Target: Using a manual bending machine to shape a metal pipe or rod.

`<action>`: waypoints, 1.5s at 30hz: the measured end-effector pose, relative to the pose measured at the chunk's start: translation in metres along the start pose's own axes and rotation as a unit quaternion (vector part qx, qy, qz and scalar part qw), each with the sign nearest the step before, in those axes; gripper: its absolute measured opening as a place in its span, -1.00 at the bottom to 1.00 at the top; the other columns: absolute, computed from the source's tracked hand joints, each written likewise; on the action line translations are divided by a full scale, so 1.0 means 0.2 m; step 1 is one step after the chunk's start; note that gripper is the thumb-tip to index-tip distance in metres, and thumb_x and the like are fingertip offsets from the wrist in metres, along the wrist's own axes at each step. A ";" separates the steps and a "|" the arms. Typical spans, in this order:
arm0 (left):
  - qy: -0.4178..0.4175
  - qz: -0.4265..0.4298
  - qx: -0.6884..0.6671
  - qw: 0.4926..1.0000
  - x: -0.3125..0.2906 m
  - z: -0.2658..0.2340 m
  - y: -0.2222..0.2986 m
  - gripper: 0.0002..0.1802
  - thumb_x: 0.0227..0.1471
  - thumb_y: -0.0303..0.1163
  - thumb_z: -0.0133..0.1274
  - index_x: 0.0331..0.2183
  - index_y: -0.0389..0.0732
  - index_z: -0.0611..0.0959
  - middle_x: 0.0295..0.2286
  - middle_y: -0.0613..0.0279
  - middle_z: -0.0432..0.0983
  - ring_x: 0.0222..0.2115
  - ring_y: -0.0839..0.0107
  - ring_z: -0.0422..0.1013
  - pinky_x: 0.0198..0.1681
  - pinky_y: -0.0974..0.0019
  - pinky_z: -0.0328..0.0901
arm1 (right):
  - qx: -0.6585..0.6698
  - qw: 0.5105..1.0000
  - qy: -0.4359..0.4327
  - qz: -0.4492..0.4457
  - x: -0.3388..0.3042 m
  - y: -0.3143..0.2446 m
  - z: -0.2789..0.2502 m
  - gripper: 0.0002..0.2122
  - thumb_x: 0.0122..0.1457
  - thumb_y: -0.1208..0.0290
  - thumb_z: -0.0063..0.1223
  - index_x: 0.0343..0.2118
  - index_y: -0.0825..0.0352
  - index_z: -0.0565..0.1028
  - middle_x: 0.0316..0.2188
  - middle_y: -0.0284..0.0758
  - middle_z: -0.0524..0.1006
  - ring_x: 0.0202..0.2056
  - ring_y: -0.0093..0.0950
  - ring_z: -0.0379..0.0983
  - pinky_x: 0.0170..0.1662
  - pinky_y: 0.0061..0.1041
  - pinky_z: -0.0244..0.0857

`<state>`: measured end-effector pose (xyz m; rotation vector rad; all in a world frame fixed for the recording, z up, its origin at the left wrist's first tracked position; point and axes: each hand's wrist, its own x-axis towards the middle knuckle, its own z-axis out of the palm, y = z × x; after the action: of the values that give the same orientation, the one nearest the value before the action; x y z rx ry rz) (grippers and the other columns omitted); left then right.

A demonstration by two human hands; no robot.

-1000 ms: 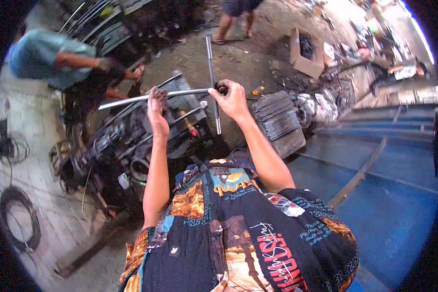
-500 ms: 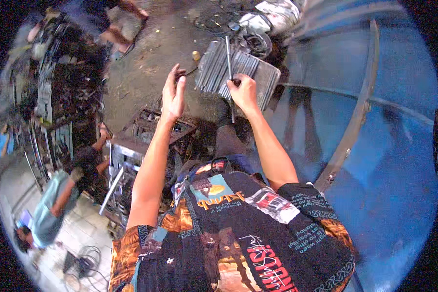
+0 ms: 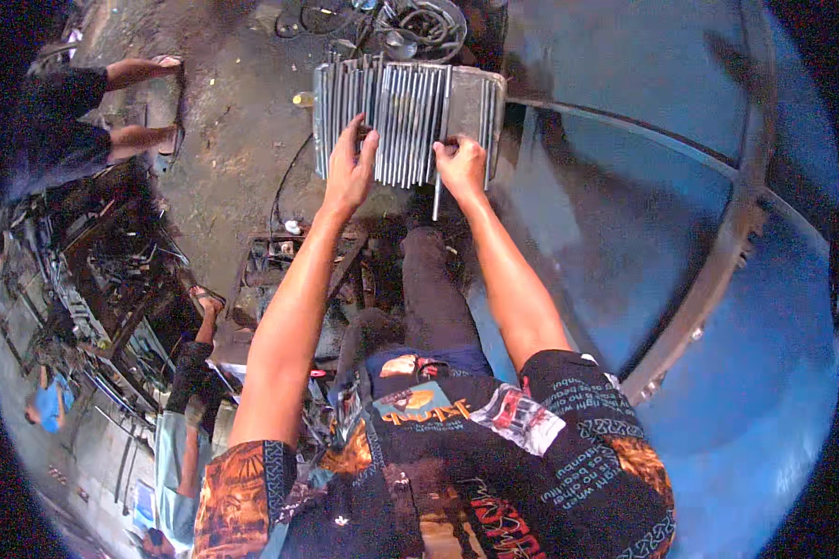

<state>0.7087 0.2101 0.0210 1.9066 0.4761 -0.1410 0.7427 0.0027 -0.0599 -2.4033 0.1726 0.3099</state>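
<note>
Ahead of me a stool-like flat surface [image 3: 471,101] bears a row of grey metal rods [image 3: 403,121], laid side by side and pointing away from me. My right hand [image 3: 461,166] pinches one metal rod [image 3: 436,197] at the right end of the row. Its near end sticks out past the others toward me. My left hand [image 3: 350,172] hovers over the left part of the row with its fingers stretched and thumb apart. Nothing shows in it. Whether its fingertips touch the rods, I cannot tell.
Coiled cable [image 3: 429,28] lies beyond the rods. On the right stands a large blue panel [image 3: 625,214] with a curved metal rim. Left are a cluttered metal rack [image 3: 93,279], another person's legs [image 3: 140,140], and a second person lower down. A metal frame [image 3: 261,270] stands near my left forearm.
The rod in my right hand has come down from above the stool to the right end of the row. My left hand has moved over the rods. The view has shifted.
</note>
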 end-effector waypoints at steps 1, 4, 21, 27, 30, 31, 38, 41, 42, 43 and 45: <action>-0.005 -0.003 0.018 1.000 0.02 0.03 -0.05 -0.42 0.20 -0.14 -0.06 0.11 -0.35 0.36 -0.11 -0.10 0.48 -0.06 0.11 0.41 0.05 0.19 0.23 | 0.008 1.000 -0.016 0.019 0.02 0.07 0.05 -0.75 -0.05 0.34 0.24 -0.49 0.48 0.53 -0.52 -0.06 0.55 -0.44 -0.15 0.52 -0.28 -0.22 0.37; -0.011 -0.030 0.045 0.999 0.03 0.08 -0.19 -0.39 0.20 -0.09 -0.07 0.12 -0.34 0.36 -0.09 -0.15 0.46 -0.04 0.10 0.40 0.05 0.18 0.24 | 0.009 0.998 -0.046 0.034 0.04 0.14 0.18 -0.73 -0.07 0.31 0.23 -0.53 0.46 0.49 -0.49 -0.02 0.53 -0.38 -0.03 0.49 -0.23 -0.09 0.34; -0.005 -0.125 0.054 0.991 -0.02 0.00 -0.47 -0.43 0.21 -0.14 -0.10 0.11 -0.34 0.37 -0.11 -0.15 0.47 -0.08 0.10 0.42 0.04 0.17 0.25 | -0.036 0.994 -0.054 0.087 0.11 0.07 0.77 -0.78 -0.05 0.32 0.23 -0.51 0.42 0.58 -0.50 -0.03 0.56 -0.37 -0.06 0.52 -0.23 -0.16 0.38; 0.002 -0.127 0.075 0.989 -0.09 -0.02 -0.50 -0.45 0.20 -0.19 -0.08 0.11 -0.35 0.36 -0.09 -0.14 0.47 -0.06 0.10 0.41 0.07 0.15 0.24 | -0.056 0.994 -0.033 0.086 0.13 0.05 0.82 -0.79 -0.05 0.33 0.24 -0.49 0.41 0.59 -0.47 -0.04 0.58 -0.36 -0.07 0.54 -0.27 -0.15 0.39; 0.006 -0.129 0.076 0.989 -0.11 -0.01 -0.51 -0.44 0.20 -0.18 -0.08 0.11 -0.36 0.36 -0.10 -0.13 0.48 -0.07 0.10 0.42 0.06 0.16 0.25 | -0.038 0.995 -0.029 0.083 0.13 0.07 0.82 -0.80 -0.04 0.34 0.25 -0.45 0.40 0.59 -0.46 -0.04 0.58 -0.34 -0.06 0.54 -0.24 -0.15 0.39; 0.014 -0.123 0.074 0.990 -0.12 0.00 -0.51 -0.44 0.20 -0.18 -0.08 0.10 -0.37 0.36 -0.11 -0.11 0.49 -0.09 0.12 0.43 0.04 0.18 0.26 | -0.038 0.994 -0.042 0.094 0.13 0.05 0.82 -0.79 -0.04 0.34 0.25 -0.42 0.40 0.59 -0.44 -0.04 0.58 -0.33 -0.06 0.53 -0.23 -0.15 0.38; 0.003 -0.126 0.058 0.990 -0.15 0.03 -0.50 -0.43 0.19 -0.17 -0.07 0.11 -0.37 0.35 -0.13 -0.12 0.49 -0.10 0.11 0.43 0.03 0.19 0.26 | -0.022 0.991 -0.073 0.109 0.14 0.01 0.76 -0.75 -0.01 0.35 0.21 -0.32 0.42 0.55 -0.38 -0.04 0.57 -0.26 -0.04 0.50 -0.17 -0.14 0.36; 0.000 -0.125 0.062 0.990 -0.17 0.06 -0.50 -0.43 0.19 -0.17 -0.07 0.11 -0.37 0.35 -0.14 -0.12 0.49 -0.10 0.12 0.43 0.03 0.19 0.25 | 0.030 0.994 -0.060 0.089 0.12 0.05 0.73 -0.73 0.00 0.36 0.20 -0.29 0.45 0.53 -0.35 -0.02 0.56 -0.24 -0.04 0.50 -0.12 -0.15 0.35; -0.002 -0.122 0.064 0.990 -0.16 0.08 -0.48 -0.42 0.19 -0.17 -0.07 0.10 -0.37 0.35 -0.14 -0.11 0.49 -0.10 0.13 0.42 0.03 0.19 0.25 | 0.070 0.994 -0.042 0.073 0.14 0.06 0.71 -0.71 0.00 0.35 0.20 -0.28 0.46 0.53 -0.35 -0.03 0.56 -0.23 -0.06 0.50 -0.10 -0.17 0.35; -0.013 -0.126 0.050 0.991 -0.15 0.10 -0.47 -0.42 0.19 -0.16 -0.07 0.11 -0.36 0.35 -0.13 -0.10 0.49 -0.10 0.13 0.42 0.04 0.19 0.25 | 0.080 0.996 -0.016 0.045 0.16 0.11 0.69 -0.71 -0.01 0.36 0.19 -0.28 0.46 0.53 -0.34 -0.01 0.56 -0.24 -0.07 0.49 -0.11 -0.18 0.35; -0.021 -0.126 0.061 0.990 -0.16 0.10 -0.49 -0.43 0.20 -0.16 -0.07 0.11 -0.36 0.35 -0.14 -0.09 0.49 -0.10 0.13 0.42 0.04 0.19 0.25 | 0.071 0.997 0.023 0.022 0.18 0.18 0.63 -0.73 -0.03 0.39 0.16 -0.30 0.47 0.53 -0.35 0.00 0.55 -0.27 -0.06 0.49 -0.13 -0.17 0.34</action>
<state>0.6439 0.2141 -0.0611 1.9527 0.6931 -0.3819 0.7479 0.0587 -0.1844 -2.2696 0.2609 0.2549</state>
